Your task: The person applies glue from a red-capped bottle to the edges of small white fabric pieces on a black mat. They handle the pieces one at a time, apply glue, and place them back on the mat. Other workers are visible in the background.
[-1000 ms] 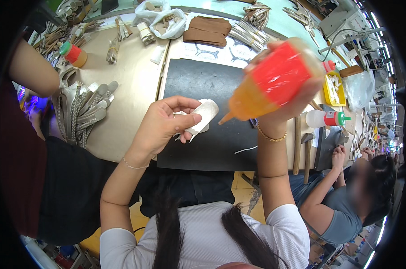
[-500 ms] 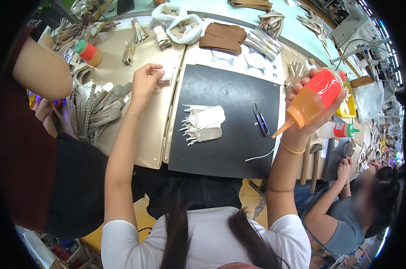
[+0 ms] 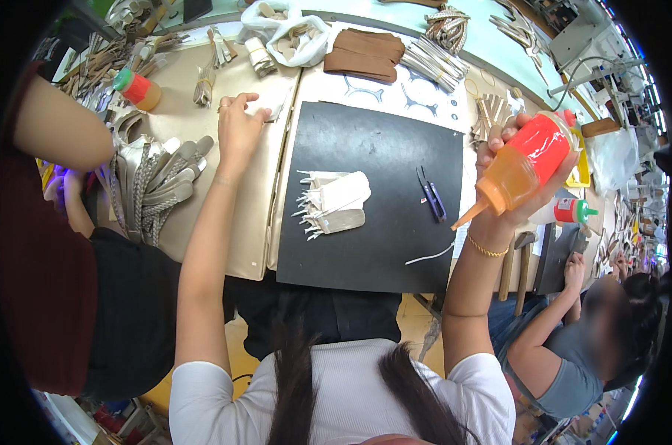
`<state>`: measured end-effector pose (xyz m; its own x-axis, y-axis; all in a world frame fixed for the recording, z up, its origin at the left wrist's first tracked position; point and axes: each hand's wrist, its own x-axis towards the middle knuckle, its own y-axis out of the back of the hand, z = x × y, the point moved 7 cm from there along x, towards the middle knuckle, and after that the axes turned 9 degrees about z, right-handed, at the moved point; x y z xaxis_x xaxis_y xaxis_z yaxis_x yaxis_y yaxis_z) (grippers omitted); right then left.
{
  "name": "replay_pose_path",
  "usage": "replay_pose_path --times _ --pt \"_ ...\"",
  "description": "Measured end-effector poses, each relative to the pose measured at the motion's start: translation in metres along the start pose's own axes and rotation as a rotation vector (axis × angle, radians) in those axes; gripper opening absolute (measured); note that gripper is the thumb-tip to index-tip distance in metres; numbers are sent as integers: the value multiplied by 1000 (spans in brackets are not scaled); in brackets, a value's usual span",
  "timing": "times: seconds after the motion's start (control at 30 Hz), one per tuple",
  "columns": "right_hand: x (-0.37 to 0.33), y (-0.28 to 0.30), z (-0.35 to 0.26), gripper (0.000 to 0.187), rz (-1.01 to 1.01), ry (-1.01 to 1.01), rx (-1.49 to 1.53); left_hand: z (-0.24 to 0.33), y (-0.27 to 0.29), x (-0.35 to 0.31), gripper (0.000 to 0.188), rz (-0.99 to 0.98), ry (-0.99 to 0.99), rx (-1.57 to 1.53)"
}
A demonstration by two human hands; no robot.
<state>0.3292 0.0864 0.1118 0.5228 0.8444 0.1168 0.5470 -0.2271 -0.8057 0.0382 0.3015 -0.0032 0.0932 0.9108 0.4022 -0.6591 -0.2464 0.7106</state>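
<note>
Two hands show: right hand [image 3: 545,193] gripping a squeeze bottle [image 3: 527,157], left hand [image 3: 239,132] slightly parted.

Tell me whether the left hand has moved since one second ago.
Yes: from overlapping the black mat, the left hand has moved left and forward, clear of the mat's left edge.

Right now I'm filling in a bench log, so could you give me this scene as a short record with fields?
Left hand: thumb and forefinger apart, beside a small white piece; contact unclear
Right hand: gripping a red-labelled squeeze bottle, nozzle angled down-left
Black mat: overlapping pale pieces, snips, thin white cord
Beyond mat: brown strips
</note>
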Motion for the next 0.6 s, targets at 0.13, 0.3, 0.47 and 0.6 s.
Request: replay_pose_path --times 0.13,0.3,0.47,0.6 --pt "1 -2 4 80 31 8 -32 58 16 -53 23 -194 -195 -135" --pt "0 -2 13 81 164 59 -118 112 17 -114 20 -533 -285 -286" --pt "-3 -9 11 78 155 110 -165 121 23 -122 21 -386 -405 -201" --pt "-2 -7 10 76 175 144 -211 122 26 -121 18 -328 -390 -261"
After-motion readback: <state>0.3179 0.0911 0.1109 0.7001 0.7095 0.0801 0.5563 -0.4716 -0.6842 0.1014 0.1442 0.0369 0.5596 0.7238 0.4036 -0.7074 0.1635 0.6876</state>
